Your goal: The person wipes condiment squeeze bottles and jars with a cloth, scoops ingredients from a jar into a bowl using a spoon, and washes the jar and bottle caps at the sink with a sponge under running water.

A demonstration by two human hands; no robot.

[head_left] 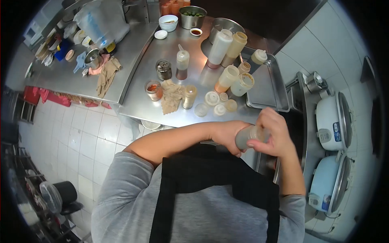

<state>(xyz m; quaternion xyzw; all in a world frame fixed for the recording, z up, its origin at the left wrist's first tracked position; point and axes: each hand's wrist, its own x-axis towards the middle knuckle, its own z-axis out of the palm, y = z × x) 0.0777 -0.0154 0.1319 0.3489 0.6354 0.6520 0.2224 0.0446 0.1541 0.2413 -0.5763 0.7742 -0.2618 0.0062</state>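
Note:
My left hand (226, 134) is closed round a translucent plastic bottle (244, 138) with greyish contents, tilted in front of my apron. My right hand (275, 131) grips its mouth end, slightly blurred; whether a cap is under those fingers is hidden. On the steel counter just beyond lie several loose caps (212, 98) and a clear round lid (201, 110). Uncapped squeeze bottles (227, 77) with orange and pale residue stand behind them. Farther back are a tall white-capped squeeze bottle (220, 47) and a yellowish one (235, 48).
Left of the caps are a shaker (189, 97), a crumpled tan cloth (172, 96), a red spice jar (154, 90) and a squeeze bottle (182, 62). A metal tray (267, 91) sits at the right. Rice cookers (330, 121) line the right wall. Bowls (168, 23) stand at the back.

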